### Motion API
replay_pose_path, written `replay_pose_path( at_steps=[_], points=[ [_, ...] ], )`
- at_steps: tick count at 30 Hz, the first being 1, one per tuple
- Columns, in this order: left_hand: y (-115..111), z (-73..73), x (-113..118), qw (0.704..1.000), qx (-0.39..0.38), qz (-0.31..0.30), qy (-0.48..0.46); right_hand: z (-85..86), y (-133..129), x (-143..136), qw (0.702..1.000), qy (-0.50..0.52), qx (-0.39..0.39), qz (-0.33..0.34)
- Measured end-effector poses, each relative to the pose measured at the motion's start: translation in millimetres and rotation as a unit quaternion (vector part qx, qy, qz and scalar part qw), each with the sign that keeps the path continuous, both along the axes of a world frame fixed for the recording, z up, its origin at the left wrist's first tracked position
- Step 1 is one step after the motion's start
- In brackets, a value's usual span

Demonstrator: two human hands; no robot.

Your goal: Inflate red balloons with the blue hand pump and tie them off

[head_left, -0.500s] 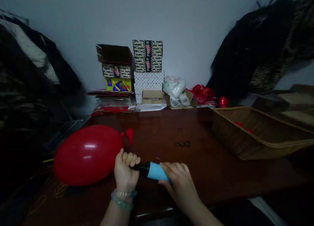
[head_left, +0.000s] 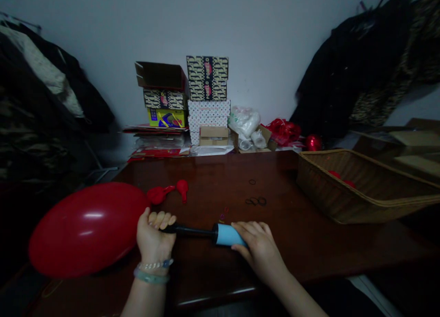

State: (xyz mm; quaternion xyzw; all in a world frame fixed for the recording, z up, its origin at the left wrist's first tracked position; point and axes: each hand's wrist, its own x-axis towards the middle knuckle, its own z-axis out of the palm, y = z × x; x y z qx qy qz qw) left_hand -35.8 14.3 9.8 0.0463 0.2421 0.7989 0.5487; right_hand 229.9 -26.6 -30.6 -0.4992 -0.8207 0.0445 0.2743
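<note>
A hand balloon pump with a light blue barrel [head_left: 227,235] and a black rod [head_left: 196,231] lies level between my hands, over the table's front part. My left hand [head_left: 156,234], wearing a beaded bracelet and a pale green bangle, is closed around the black end of the pump. Against that hand's thumb side rests a large inflated red balloon [head_left: 87,227]; its neck is hidden. My right hand [head_left: 257,248] grips the far end of the blue barrel. Just beyond my left hand, two limp red balloons [head_left: 157,195] [head_left: 182,190] lie on the table.
Several black rubber bands [head_left: 256,201] and small coloured bands [head_left: 223,214] lie on the brown table [head_left: 282,243]. A wicker basket [head_left: 330,202] with red things inside stands at the right. Stacked boxes [head_left: 208,78] and plastic bags [head_left: 244,122] line the wall. Clothes hang at both sides.
My left hand has moved left, away from the right hand, drawing the black rod out of the barrel. The inflated balloon has shifted left too, uncovering a second limp balloon.
</note>
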Motion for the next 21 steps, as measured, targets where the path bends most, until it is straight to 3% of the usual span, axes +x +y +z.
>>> replay_pose_path(
  at_steps=[5, 12, 21],
  points=[
    [-2.8, -4.4, 15.5, 1.000, 0.003, -0.025, -0.007, 0.7, -9.1, -15.8, 1.000, 0.017, 0.023, 0.009],
    [-10.5, -13.5, 34.3, 0.997, -0.011, -0.078, 0.003, -2.0, -24.0, -42.8, 1.000, 0.023, -0.006, -0.001],
    [-3.9, -3.9, 15.8, 0.999, -0.014, -0.037, 0.007, -0.4, -8.0, -20.8, 1.000, 0.006, -0.017, 0.012]
  ],
)
